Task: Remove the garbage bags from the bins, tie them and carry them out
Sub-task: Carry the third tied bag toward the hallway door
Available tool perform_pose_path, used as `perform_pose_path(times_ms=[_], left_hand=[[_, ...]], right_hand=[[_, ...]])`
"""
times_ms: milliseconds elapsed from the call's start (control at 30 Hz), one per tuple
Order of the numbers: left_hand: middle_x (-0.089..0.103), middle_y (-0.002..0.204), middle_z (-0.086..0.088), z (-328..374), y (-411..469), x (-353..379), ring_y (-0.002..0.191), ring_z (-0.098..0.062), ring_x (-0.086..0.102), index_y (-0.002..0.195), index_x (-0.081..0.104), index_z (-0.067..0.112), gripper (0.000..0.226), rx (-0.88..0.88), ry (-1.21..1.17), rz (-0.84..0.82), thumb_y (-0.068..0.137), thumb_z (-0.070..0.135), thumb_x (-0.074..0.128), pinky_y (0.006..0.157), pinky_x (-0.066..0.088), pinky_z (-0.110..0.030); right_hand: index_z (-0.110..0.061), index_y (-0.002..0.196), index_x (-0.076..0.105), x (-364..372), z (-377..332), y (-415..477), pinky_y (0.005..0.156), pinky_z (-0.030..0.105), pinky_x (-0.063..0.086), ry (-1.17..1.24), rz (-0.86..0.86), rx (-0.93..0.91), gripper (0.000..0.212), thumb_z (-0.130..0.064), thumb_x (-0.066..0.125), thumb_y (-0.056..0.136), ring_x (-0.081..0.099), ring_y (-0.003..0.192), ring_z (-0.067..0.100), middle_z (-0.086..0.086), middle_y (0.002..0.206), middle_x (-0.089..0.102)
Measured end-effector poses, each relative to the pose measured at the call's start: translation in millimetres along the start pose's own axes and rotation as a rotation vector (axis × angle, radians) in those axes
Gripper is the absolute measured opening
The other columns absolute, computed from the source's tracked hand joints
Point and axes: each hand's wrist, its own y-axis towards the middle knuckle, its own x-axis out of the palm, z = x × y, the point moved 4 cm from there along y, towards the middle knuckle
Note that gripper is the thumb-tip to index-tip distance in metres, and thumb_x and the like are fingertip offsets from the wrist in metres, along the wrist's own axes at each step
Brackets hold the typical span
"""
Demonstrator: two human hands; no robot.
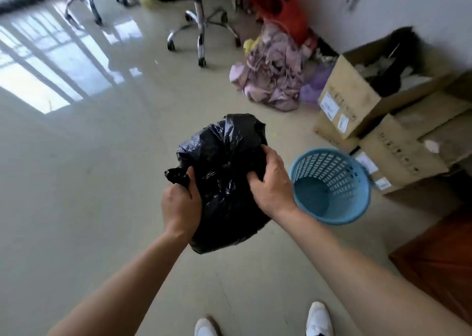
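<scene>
Black garbage bag (224, 180) out of the blue bin (332, 185) (empty, just beside it on the floor), held above the floor, left hand (181, 205) clenched around a gathered corner, right hand (270, 182) pinching its side; tying and carrying-out left.

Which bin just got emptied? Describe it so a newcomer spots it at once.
Start at the stacked cardboard boxes along the wall. On the floor in front of them stands a blue bin, round, perforated and unlined, beside the black garbage bag. Nothing else nearby is blue plastic.
</scene>
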Motion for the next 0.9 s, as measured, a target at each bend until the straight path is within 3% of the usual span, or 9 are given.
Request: perform_pose_path(times_ms=[100, 233, 400, 500, 633, 767, 900], left_hand=[[0.063, 0.091, -0.031, 139, 10, -106, 0.086, -0.047, 0.060, 0.081, 0.052, 0.005, 0.042, 0.104, -0.077, 0.085, 0.106, 0.035, 0.037, 0.068, 0.034, -0.038], [0.062, 0.111, -0.033, 292, -8, -228, 0.103, -0.049, 0.057, 0.110, 0.058, -0.005, 0.051, 0.243, -0.117, 0.209, 0.107, 0.040, 0.032, 0.080, 0.039, -0.045], [0.064, 0.115, -0.025, 421, -61, -306, 0.107, -0.044, 0.058, 0.119, 0.055, 0.002, 0.045, 0.422, -0.263, 0.252, 0.107, 0.039, 0.033, 0.074, 0.032, -0.033], [0.066, 0.106, -0.025, 486, -123, -285, 0.100, -0.044, 0.060, 0.109, 0.055, 0.001, 0.042, 0.608, -0.365, 0.085, 0.106, 0.037, 0.035, 0.072, 0.035, -0.034], [0.065, 0.096, -0.025, 530, -248, -217, 0.091, -0.044, 0.062, 0.098, 0.054, -0.001, 0.045, 0.780, -0.405, -0.279, 0.105, 0.039, 0.034, 0.069, 0.042, -0.040], [0.059, 0.079, -0.016, 568, -420, -184, 0.081, -0.042, 0.062, 0.084, 0.046, 0.007, 0.043, 1.011, -0.458, -0.648, 0.105, 0.042, 0.030, 0.062, 0.040, -0.040], [0.057, 0.082, -0.010, 588, -605, -199, 0.079, -0.034, 0.058, 0.088, 0.047, 0.010, 0.041, 1.181, -0.552, -0.930, 0.106, 0.043, 0.030, 0.067, 0.039, -0.038]], right_hand=[[-0.013, 0.144, 0.041, -94, -146, 6, 0.100, 0.026, 0.036, 0.030, 0.072, -0.157, 0.058, -0.022, 0.058, 0.090, 0.050, 0.125, 0.025, 0.011, 0.136, 0.052], [-0.012, 0.143, 0.041, -212, -305, -18, 0.102, 0.038, 0.041, 0.057, 0.231, -0.309, 0.059, -0.020, 0.058, 0.088, 0.052, 0.123, 0.027, 0.012, 0.134, 0.055], [-0.015, 0.143, 0.040, -333, -408, -90, 0.095, 0.034, 0.043, 0.009, 0.420, -0.417, 0.054, -0.025, 0.052, 0.091, 0.053, 0.117, 0.022, 0.007, 0.133, 0.054], [-0.017, 0.144, 0.038, -415, -396, -160, 0.090, 0.026, 0.036, -0.067, 0.632, -0.348, 0.052, -0.021, 0.052, 0.095, 0.050, 0.109, 0.014, 0.005, 0.132, 0.052], [-0.020, 0.142, 0.041, -507, -327, -289, 0.091, 0.027, 0.036, -0.205, 0.860, -0.132, 0.048, -0.021, 0.052, 0.095, 0.050, 0.115, 0.013, 0.002, 0.131, 0.052], [-0.021, 0.140, 0.043, -576, -278, -468, 0.090, 0.029, 0.039, -0.309, 1.106, 0.083, 0.045, -0.021, 0.053, 0.095, 0.051, 0.113, 0.013, 0.000, 0.123, 0.054], [-0.028, 0.137, 0.045, -621, -255, -649, 0.096, 0.034, 0.046, -0.326, 1.408, 0.199, 0.044, -0.029, 0.048, 0.093, 0.054, 0.113, 0.012, -0.003, 0.122, 0.057]])
